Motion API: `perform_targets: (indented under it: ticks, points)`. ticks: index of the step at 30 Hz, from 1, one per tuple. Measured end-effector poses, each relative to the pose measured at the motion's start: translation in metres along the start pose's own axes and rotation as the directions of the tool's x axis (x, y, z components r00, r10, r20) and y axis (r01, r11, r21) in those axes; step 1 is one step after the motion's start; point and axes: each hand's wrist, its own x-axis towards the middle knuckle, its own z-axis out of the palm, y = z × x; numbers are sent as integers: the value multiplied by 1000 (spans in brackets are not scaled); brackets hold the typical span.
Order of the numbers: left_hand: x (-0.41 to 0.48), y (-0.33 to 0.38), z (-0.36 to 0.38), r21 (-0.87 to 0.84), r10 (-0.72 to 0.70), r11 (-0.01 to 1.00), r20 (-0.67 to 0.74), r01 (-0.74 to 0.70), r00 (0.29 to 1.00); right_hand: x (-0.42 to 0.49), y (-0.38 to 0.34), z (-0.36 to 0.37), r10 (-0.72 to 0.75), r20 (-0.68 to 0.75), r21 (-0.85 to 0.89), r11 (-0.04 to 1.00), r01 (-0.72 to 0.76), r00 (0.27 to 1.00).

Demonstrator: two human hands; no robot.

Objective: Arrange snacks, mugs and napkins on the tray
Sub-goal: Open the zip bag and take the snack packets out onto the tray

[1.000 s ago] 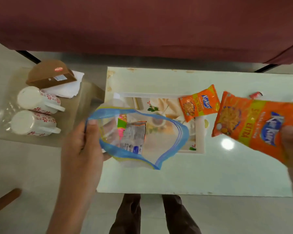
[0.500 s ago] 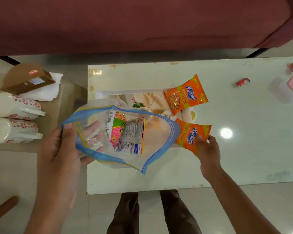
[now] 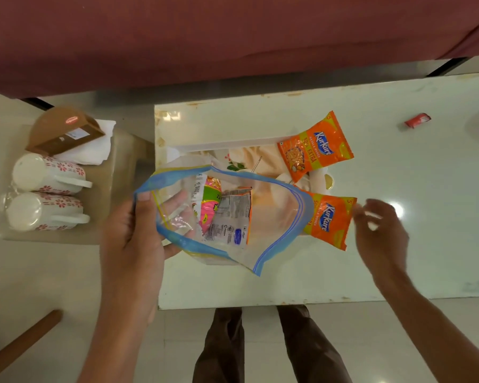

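My left hand [image 3: 130, 239] grips the rim of a clear zip bag [image 3: 271, 228] with a blue seal, held open over the white tray [image 3: 233, 145]. Inside the bag lie a pink-green snack packet [image 3: 209, 201] and a silver one [image 3: 231, 217]. Two orange snack packets rest on the tray's right side: one at the far corner [image 3: 314, 146], one nearer [image 3: 329, 219]. My right hand [image 3: 380, 230] hovers just right of the near orange packet, fingers apart, holding nothing. Two floral mugs [image 3: 46, 174] [image 3: 43, 211] lie on a side stool, with white napkins [image 3: 94, 146] behind them.
A brown box [image 3: 64, 129] sits on the napkins on the stool [image 3: 116, 167]. A small red wrapper [image 3: 416, 123] lies at the far right of the pale table [image 3: 398, 175]. A maroon sofa [image 3: 233, 37] runs along the back. My legs stand at the table's near edge.
My right hand brought the second orange packet down onto the tray's right edge and has let go of it, drawing back to the right. The left hand keeps hold of the bag.
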Motion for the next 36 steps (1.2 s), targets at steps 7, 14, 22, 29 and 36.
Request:
perform_targets:
  ticks: [7, 14, 22, 29, 36]
  points:
    - [-17, 9, 6, -10, 5, 1000, 7, -5, 1000, -88, -131, -55, -671, 246, 173, 741, 649, 700]
    - [-35, 24, 7, 66, 64, 996, 22, -65, 998, -81, -158, 30, -290, 939, -181, 41, 983, 185]
    - [-40, 43, 6, 92, 124, 988, 42, -127, 991, -65, -148, 61, -242, 960, 15, -455, 890, -140]
    - [-30, 46, 2, 97, 151, 983, 49, -155, 987, -66, -185, 54, -371, 915, -4, -408, 913, -162]
    - [-15, 41, -5, 9, 120, 993, 72, -121, 990, -61, -207, 37, -364, 931, -31, -170, 985, -33]
